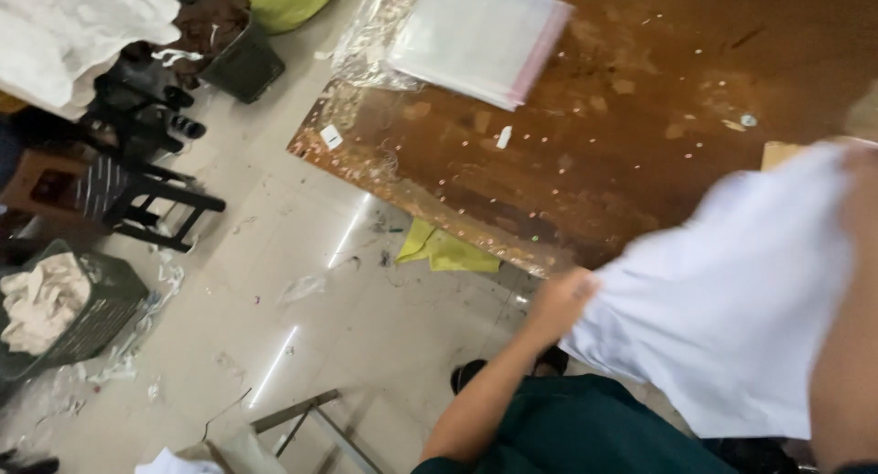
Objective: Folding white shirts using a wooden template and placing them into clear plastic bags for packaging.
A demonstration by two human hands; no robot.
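Fingers of the left hand [560, 305] pinched the white cloth [732, 300]; the right hand [855, 282] was blurred, its grip unclear. An even pull would have kept the cloth flat.

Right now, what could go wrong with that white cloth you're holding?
The white cloth hangs past the table edge, gripped by the left hand, so it might drop onto the littered floor and get dirty. The tabletop is stained and speckled with bits, which could mark it. The stack of clear bags overhangs the far edge and could slide off.
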